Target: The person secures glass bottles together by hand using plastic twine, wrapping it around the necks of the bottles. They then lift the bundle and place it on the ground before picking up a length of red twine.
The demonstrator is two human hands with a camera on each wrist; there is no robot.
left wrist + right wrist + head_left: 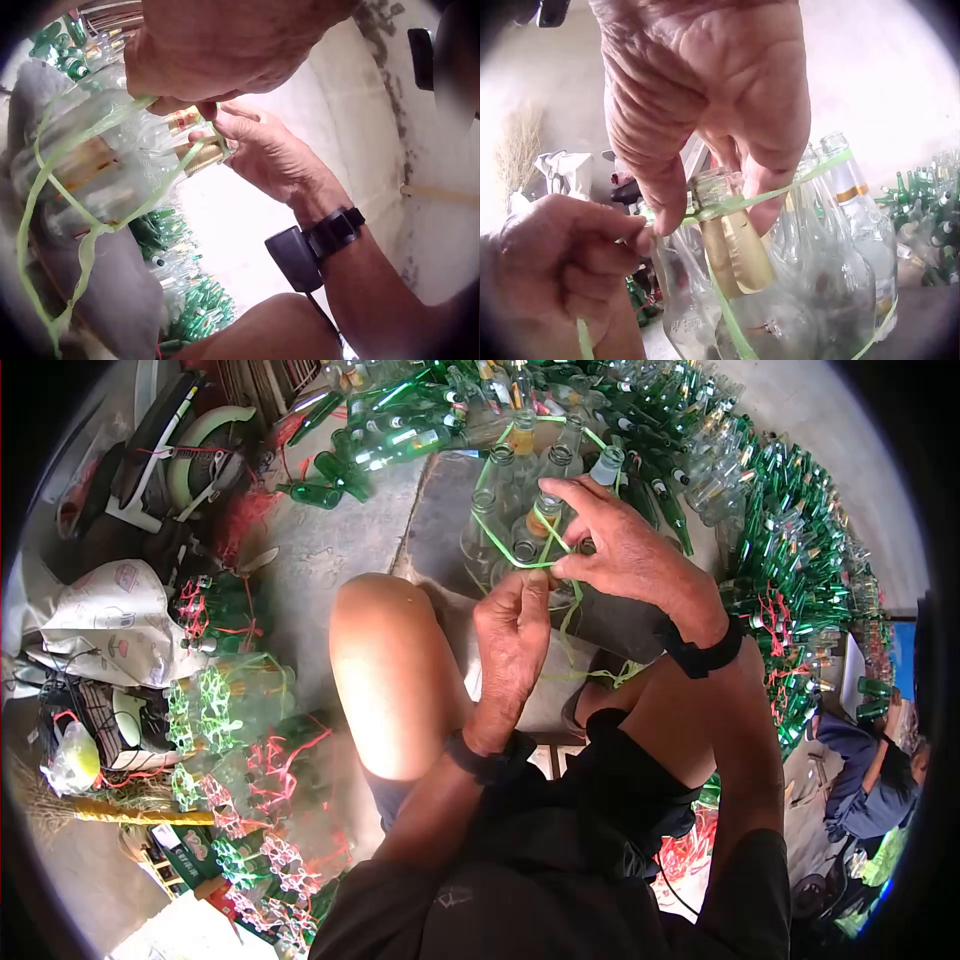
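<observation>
Several clear glass bottles (pixel 525 545) stand in a cluster between the person's knees, with a light green plastic strap (pixel 490 540) looped round their necks. The left hand (pixel 513 630) pinches the strap at the near side of the cluster. Right beside it, the right hand (pixel 635 550) has its thumb at the strap and its fingers spread over the near bottle necks. In the right wrist view, the fingers of the right hand (pixel 712 112) straddle a bottle neck with gold foil (pixel 735 255), thumb against the strap (pixel 765 196). Loose strap ends (pixel 570 635) hang below the hands.
Green bottles (pixel 800 560) lie piled along the back and right. Bundles of bottles tied with red and green strap (pixel 215 710) stand at the left, near a white sack (pixel 115 610) and a broom (pixel 140 813). Another person (pixel 870 780) sits at the far right.
</observation>
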